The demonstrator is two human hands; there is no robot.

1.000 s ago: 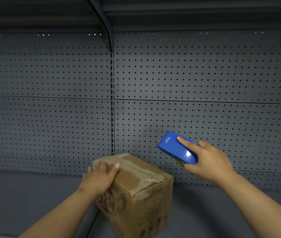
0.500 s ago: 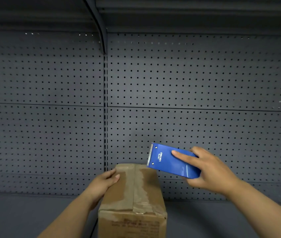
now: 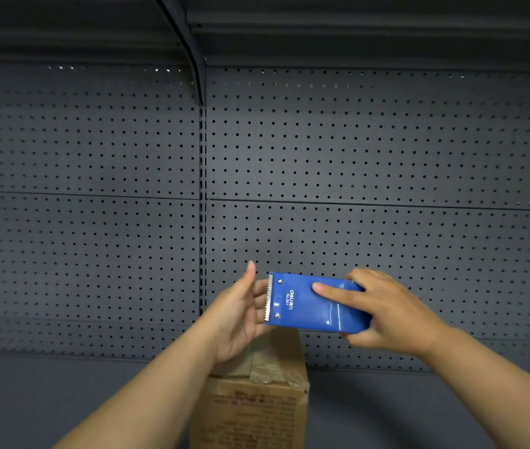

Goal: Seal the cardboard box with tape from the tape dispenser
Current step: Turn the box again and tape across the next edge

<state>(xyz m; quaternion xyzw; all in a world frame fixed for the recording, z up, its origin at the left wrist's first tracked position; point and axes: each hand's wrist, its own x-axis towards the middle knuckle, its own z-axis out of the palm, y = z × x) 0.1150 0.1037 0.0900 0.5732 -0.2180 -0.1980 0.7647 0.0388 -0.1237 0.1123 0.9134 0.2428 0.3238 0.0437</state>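
A brown cardboard box (image 3: 257, 403) stands on the dark shelf at the bottom centre, with old wrinkled tape across its closed top flaps. Above it my right hand (image 3: 389, 314) holds a blue tape dispenser (image 3: 305, 303) level, its toothed metal blade pointing left. My left hand (image 3: 241, 314) is raised off the box, fingers spread and upright, right at the blade end of the dispenser. Whether its fingers touch tape behind the blade is hidden. The box's far top edge is covered by my left hand and the dispenser.
A dark grey pegboard wall (image 3: 370, 163) rises close behind the box. The shelf floor (image 3: 46, 403) stretches left and right of the box. An upper shelf and its bracket (image 3: 189, 50) hang overhead.
My left hand has let go of the box top and risen to the dispenser's blade end. My right hand has brought the dispenser lower, over the box. The box now faces me squarely.
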